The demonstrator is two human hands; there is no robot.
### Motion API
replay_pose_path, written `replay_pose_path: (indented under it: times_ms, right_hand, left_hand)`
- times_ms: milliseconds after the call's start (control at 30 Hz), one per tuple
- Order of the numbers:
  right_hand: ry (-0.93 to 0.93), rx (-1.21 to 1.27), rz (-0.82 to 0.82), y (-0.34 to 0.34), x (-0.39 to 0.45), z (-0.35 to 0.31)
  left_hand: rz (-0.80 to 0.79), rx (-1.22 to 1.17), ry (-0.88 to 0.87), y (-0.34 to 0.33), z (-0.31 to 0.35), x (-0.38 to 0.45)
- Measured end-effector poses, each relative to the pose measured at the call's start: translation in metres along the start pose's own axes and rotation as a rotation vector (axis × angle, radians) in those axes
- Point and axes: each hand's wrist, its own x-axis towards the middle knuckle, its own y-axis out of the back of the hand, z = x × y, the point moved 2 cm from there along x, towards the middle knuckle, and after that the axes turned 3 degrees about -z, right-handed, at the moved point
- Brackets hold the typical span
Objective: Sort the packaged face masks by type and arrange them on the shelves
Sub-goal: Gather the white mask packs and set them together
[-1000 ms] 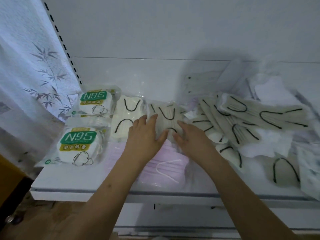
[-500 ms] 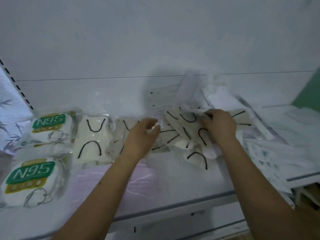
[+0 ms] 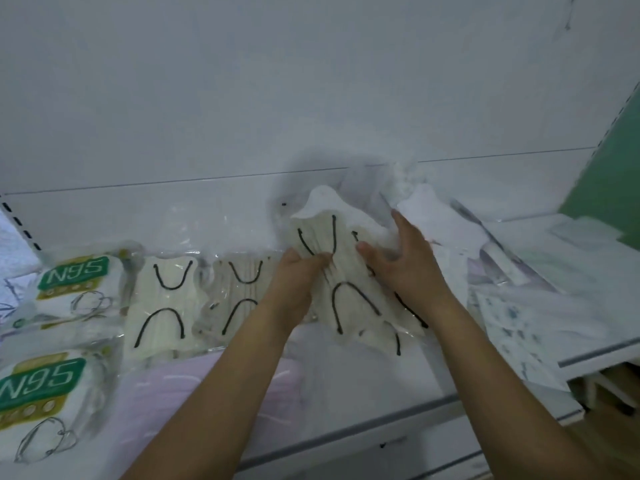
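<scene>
On the white shelf [image 3: 363, 403] both hands hold a bunch of cream masks with black ear loops [image 3: 346, 292], lifted at the far end. My left hand [image 3: 298, 275] pinches its left side with thumb and fingers. My right hand [image 3: 398, 261] grips its right side, thumb in front. Two packs of the same cream masks [image 3: 162, 303] [image 3: 239, 292] lie flat to the left. Two green-labelled N95 packs [image 3: 76, 282] [image 3: 38, 393] lie at the far left. A pink mask pack [image 3: 194, 393] lies at the front under my left forearm.
White masks [image 3: 436, 220] and patterned white packs [image 3: 519, 320] are heaped to the right, some overhanging the shelf's front edge. The white back panel [image 3: 311, 98] rises behind. A green wall [image 3: 616, 168] stands at the far right. A lower shelf edge [image 3: 450, 465] shows below.
The view has swung right. Both hands left the flat cream pack, moved right to the loose cream masks, gathered them into a bunch and lifted its far end.
</scene>
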Motion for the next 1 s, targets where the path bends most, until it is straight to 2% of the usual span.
replay_pose_path:
  times_ms: [67, 133, 233, 367, 433, 500, 667, 800, 933, 1000]
  right_hand:
    - [-0.077, 0.102, -0.139, 0.007, 0.014, 0.007]
    - [-0.043, 0.105, -0.161, 0.017, 0.024, 0.012]
    - [-0.013, 0.32, -0.074, 0.028, 0.03, 0.023]
    - [-0.006, 0.355, 0.086, 0.04, 0.046, 0.044]
    - [-0.033, 0.285, 0.108, 0.043, 0.058, 0.055]
    - [-0.006, 0.102, 0.14, 0.045, 0.065, 0.064]
    - [0.044, -0.269, 0.349, 0.053, 0.064, 0.086]
    - [-0.06, -0.202, 0.387, 0.065, 0.064, 0.096]
    - [-0.014, -0.348, 0.323, 0.067, 0.068, 0.101]
    - [0.094, -0.371, 0.44, 0.07, 0.063, 0.098]
  left_hand:
    - [-0.049, 0.012, 0.02, -0.003, 0.001, 0.002]
    - [-0.03, 0.004, 0.049, -0.005, 0.002, 0.006]
    - [0.017, -0.019, 0.1, -0.012, 0.001, 0.012]
    - [0.148, 0.11, 0.145, -0.013, -0.008, 0.02]
    - [0.18, 0.123, 0.14, -0.013, -0.009, 0.021]
    - [0.204, 0.106, 0.113, -0.015, -0.006, 0.022]
    - [0.23, 0.058, 0.052, -0.023, -0.001, 0.014]
    - [0.248, 0.06, 0.03, -0.025, 0.003, 0.007]
    - [0.218, 0.11, 0.017, -0.03, 0.009, 0.001]
    - [0.226, 0.132, -0.003, -0.034, 0.01, -0.001]
